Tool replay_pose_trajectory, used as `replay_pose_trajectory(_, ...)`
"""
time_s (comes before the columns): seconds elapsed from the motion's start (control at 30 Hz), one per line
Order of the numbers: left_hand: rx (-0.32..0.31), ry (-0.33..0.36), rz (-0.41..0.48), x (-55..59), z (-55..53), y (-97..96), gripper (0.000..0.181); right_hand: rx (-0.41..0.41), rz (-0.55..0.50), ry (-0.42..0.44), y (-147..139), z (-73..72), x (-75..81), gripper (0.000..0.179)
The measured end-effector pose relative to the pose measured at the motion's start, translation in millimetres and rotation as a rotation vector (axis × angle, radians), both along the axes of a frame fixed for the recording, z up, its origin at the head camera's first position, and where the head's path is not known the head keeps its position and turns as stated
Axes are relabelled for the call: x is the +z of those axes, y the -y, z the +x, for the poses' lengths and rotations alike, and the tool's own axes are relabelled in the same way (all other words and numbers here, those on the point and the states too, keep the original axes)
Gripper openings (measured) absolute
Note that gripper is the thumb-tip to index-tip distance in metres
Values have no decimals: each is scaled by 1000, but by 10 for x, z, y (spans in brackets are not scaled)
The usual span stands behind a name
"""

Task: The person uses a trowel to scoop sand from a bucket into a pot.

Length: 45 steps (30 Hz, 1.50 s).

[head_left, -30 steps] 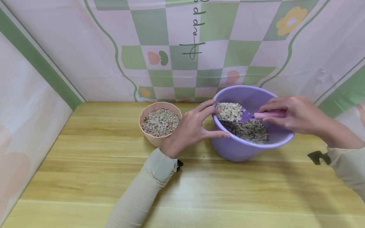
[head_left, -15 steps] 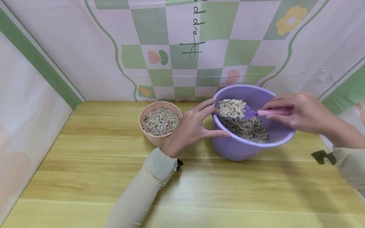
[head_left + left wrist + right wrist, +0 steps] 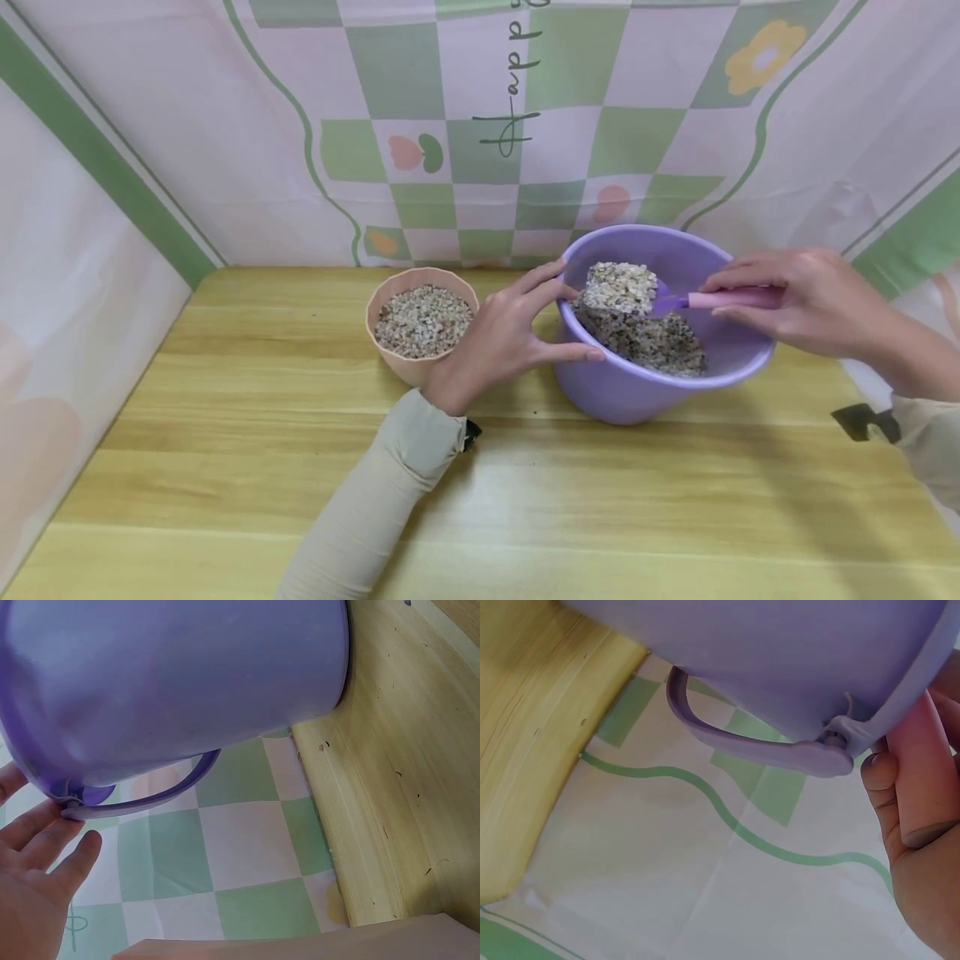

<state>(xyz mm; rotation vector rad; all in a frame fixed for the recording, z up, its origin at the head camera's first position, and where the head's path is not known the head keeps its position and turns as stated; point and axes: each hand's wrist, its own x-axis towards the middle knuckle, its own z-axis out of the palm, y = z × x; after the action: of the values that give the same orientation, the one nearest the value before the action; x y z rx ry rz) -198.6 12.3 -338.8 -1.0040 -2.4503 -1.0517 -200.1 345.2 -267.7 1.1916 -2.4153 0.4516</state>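
Observation:
My right hand [image 3: 813, 300] holds the pink handle [image 3: 735, 298] of a small purple shovel. Its blade carries a heap of pale gravel [image 3: 619, 287], inside the mouth of a purple bucket [image 3: 622, 400]. More gravel [image 3: 660, 342] lies at the bottom of the bucket. My left hand [image 3: 495, 342] rests spread against the bucket's left rim, fingers and thumb nearly straight. In the left wrist view its fingertips touch the rim beside the end of the bucket's handle [image 3: 150, 801]. The shovel's blade is hidden in both wrist views.
A peach bowl [image 3: 408, 367] full of gravel [image 3: 423, 321] stands left of the bucket, partly behind my left wrist. A checked cloth [image 3: 480, 200] hangs close behind the wooden table [image 3: 225, 467]. A few grains lie on the tabletop.
My right hand has moved a little to the right, taking the loaded shovel away from the bucket's left rim toward its middle. My left hand, the bucket and the bowl have stayed put.

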Motion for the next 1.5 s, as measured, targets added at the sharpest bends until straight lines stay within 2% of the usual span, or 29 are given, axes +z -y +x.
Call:
replay_pose_trajectory(0.1,-7,-6,7,-4,-1,-2,65,8,-4,4,-11,10,16,30)
replay_pose_trajectory(0.27,-13,-4,9,3,-8,-7,65,-23,0,25,-26,53,73,37)
replay_pose_trajectory(0.5,-17,1,-11,5,-4,6,66,18,-20,38,-37,68,126,32)
replay_pose_trajectory(0.73,-19,-22,-41,36,10,26,65,8,-14,51,-47,96,189,37)
replay_pose_trajectory(1.07,-38,-14,-90,65,7,78,67,25,-42,38,-5,96,254,24)
replay_pose_trajectory(1.3,-47,13,-89,87,5,153,63,14,5,16,50,81,298,26)
replay_pose_trajectory(1.5,-32,-2,-109,91,18,228,65,31,20,32,101,59,331,31)
